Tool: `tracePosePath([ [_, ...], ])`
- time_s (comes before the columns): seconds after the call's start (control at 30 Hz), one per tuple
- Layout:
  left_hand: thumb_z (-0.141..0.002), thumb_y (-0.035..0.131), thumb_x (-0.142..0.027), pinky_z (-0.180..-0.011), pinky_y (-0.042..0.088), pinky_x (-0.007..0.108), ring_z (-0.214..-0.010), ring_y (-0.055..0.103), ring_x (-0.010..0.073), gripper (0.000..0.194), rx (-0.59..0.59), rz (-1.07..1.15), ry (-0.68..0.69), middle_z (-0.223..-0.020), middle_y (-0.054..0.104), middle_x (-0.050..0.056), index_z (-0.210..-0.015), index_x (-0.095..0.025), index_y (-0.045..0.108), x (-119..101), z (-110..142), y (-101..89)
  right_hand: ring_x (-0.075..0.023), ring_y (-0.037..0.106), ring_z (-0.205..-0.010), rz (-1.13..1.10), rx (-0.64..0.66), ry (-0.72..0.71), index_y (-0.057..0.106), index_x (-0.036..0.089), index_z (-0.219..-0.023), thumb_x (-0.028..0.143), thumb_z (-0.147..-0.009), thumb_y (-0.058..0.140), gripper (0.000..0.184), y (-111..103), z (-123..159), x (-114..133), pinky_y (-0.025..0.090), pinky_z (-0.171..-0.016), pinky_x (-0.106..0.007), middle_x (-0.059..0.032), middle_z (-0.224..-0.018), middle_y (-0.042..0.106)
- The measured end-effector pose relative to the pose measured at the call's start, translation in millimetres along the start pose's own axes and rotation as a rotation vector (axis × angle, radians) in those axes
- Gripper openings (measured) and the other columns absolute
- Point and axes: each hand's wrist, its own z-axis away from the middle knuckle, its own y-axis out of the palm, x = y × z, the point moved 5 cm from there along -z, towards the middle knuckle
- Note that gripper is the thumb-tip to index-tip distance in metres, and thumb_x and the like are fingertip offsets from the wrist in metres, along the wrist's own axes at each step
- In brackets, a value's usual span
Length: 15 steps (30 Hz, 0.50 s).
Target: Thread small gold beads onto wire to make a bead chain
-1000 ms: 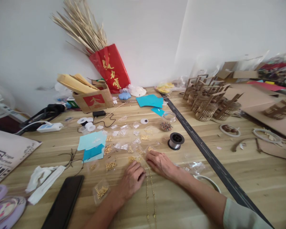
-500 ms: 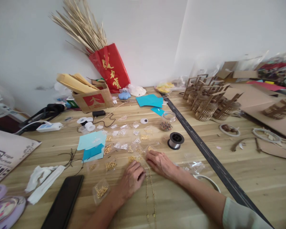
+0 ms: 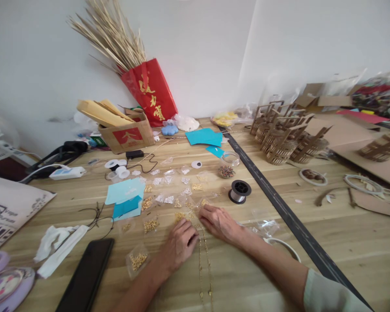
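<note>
Near the middle of the table a thin gold chain [image 3: 209,268] with small beads runs in two strands toward the front edge. Its upper end reaches the gap between my hands. On the left of it, my left hand [image 3: 182,242] is closed, fingers curled down by a pile of small gold findings [image 3: 179,216]. Across from it, my right hand [image 3: 218,222] rests with fingers bent together, tips beside a small bag of gold pieces [image 3: 204,202]. What either hand pinches is hidden under the fingers. More gold beads [image 3: 151,225] lie in clear bags to the left.
A black wire spool [image 3: 239,191] stands right of my hands, near a dish of mixed beads [image 3: 226,172]. Blue sheets [image 3: 125,195] and a phone [image 3: 87,275] lie to the left. Small woven baskets [image 3: 281,147] and a red bag [image 3: 151,93] are at the back.
</note>
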Motion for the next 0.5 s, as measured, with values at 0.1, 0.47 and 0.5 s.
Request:
tracePosePath([
  [0.1, -0.081, 0.059, -0.007, -0.061, 0.042, 0.028, -0.069, 0.051, 0.0171, 0.015, -0.001, 0.004, 0.001, -0.068, 0.060, 0.003, -0.068, -0.015, 0.059, -0.3, 0.1, -0.3, -0.0116, 0.051, -0.065, 0.016, 0.002, -0.009, 0.054, 0.018, -0.078, 0.016, -0.093, 0.048, 0.017, 1.0, 0.1, -0.3, 0.030, -0.059, -0.025, -0.0004, -0.076, 0.055],
  [0.47, -0.081, 0.060, -0.008, -0.063, 0.043, 0.028, -0.070, 0.051, 0.0173, 0.014, -0.004, -0.001, 0.010, -0.069, 0.060, 0.003, -0.069, -0.015, 0.059, 0.1, 0.4, -0.5, -0.0111, 0.051, -0.065, 0.012, -0.013, -0.007, 0.053, 0.017, -0.077, 0.016, -0.093, 0.048, 0.017, -0.2, 0.4, 0.1, 0.029, -0.059, -0.024, -0.0002, -0.075, 0.054],
  [0.5, -0.081, 0.060, -0.008, -0.063, 0.043, 0.028, -0.070, 0.051, 0.0172, 0.014, -0.002, -0.001, 0.009, -0.069, 0.060, 0.003, -0.068, -0.015, 0.059, 0.0, 0.3, -0.5, -0.0111, 0.051, -0.065, 0.008, -0.015, -0.008, 0.053, 0.017, -0.077, 0.016, -0.093, 0.048, 0.017, -0.6, 0.4, 0.4, 0.029, -0.059, -0.024, -0.0001, -0.075, 0.054],
])
